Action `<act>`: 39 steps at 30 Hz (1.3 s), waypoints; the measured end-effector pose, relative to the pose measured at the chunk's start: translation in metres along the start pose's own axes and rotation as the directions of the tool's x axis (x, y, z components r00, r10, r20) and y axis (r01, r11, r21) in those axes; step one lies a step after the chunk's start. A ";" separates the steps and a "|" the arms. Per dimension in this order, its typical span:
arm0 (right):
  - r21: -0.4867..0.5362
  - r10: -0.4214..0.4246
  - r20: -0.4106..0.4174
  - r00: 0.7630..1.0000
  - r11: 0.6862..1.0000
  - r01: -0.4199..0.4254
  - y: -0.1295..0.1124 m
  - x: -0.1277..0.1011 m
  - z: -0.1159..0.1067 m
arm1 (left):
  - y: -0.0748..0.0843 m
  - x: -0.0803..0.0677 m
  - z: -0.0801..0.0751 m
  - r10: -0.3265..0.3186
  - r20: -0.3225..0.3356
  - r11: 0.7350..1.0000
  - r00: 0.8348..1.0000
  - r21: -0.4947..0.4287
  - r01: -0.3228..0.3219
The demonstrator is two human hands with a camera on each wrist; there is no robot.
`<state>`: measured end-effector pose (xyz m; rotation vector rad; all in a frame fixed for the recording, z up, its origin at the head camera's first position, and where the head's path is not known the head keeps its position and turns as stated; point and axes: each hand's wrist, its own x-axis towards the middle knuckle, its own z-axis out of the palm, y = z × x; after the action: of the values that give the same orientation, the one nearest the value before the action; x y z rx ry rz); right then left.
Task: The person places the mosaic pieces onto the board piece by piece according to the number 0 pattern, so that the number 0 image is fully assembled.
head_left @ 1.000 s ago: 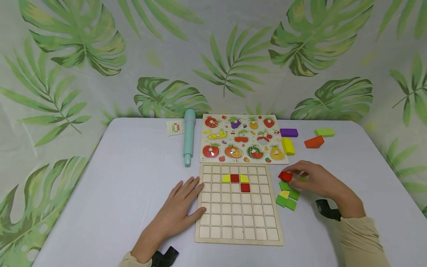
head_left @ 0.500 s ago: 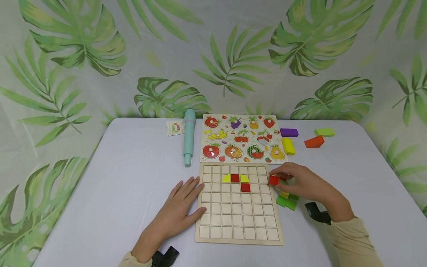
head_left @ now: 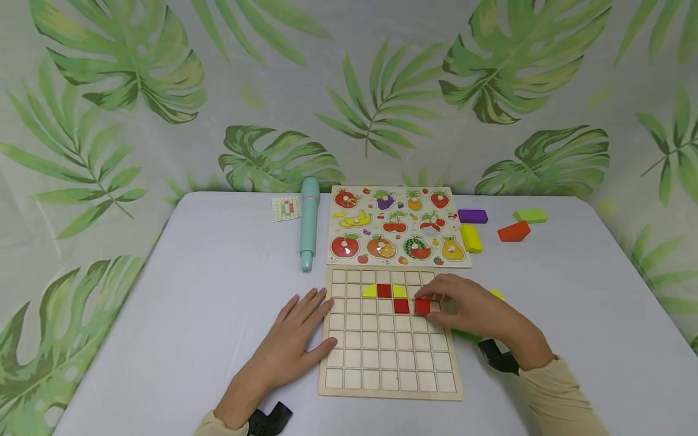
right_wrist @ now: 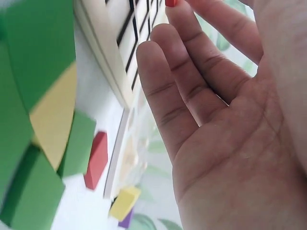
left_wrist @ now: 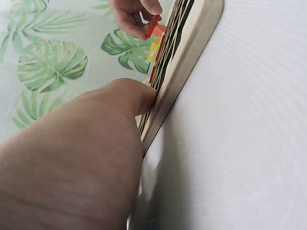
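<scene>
My right hand (head_left: pixel 471 303) is over the right part of the wooden grid board (head_left: pixel 389 390), pinching a red square tile (head_left: pixel 422 307) between thumb and fingertips. In the left wrist view that tile (left_wrist: pixel 153 27) tilts above the board. My left hand (head_left: pixel 291 339) rests with straight fingers on the board's left edge. On the grid lie two red squares (head_left: pixel 384 291) and two yellow rounded pieces (head_left: pixel 369 291). Several green pieces (right_wrist: pixel 41 52) and a yellow rounded piece (right_wrist: pixel 57 115) lie beside the board, mostly hidden under my right hand in the head view.
Behind the grid stretches a fruit puzzle board (head_left: pixel 395 227). A teal pen-like stick (head_left: pixel 309 224) and a small pattern card (head_left: pixel 286 209) lie at its left. Purple (head_left: pixel 472 216), yellow (head_left: pixel 471 238), red-orange (head_left: pixel 514 231) and light green (head_left: pixel 531 216) blocks sit at its right.
My right hand has carried the red tile leftward from the loose pieces to over the grid, covering part of the green pile. My left hand has stayed put.
</scene>
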<state>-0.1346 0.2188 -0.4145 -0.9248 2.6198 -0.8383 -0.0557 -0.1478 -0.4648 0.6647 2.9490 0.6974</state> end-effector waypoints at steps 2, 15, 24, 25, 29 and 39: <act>0.009 -0.024 0.001 1.000 1.000 0.024 -0.002 0.002 0.003 | 0.000 0.000 0.000 0.005 -0.009 1.000 1.000 0.000 -0.005; -0.022 -0.014 0.093 0.996 1.000 0.016 -0.016 0.008 0.019 | 0.000 -0.001 0.000 0.010 -0.017 1.000 1.000 0.003 -0.010; -0.118 -0.046 0.092 0.995 0.991 0.057 -0.026 0.009 0.023 | 0.001 -0.001 -0.002 0.007 -0.015 1.000 1.000 -0.006 -0.007; -0.128 -0.054 0.092 0.994 0.990 0.065 -0.027 0.009 0.023 | 0.001 -0.001 -0.001 0.010 -0.017 1.000 1.000 -0.006 -0.010; -0.152 -0.071 0.095 0.993 0.985 0.085 -0.027 0.009 0.022 | 0.001 -0.001 -0.001 0.015 -0.022 1.000 1.000 -0.003 -0.015; -0.175 -0.082 0.086 0.993 0.980 0.096 -0.027 0.009 0.021 | 0.001 -0.001 -0.002 0.014 -0.017 1.000 1.000 -0.012 -0.014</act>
<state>-0.1202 0.1865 -0.4163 -1.1059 2.6353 -0.5797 -0.0547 -0.1483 -0.4631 0.6823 2.9560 0.7251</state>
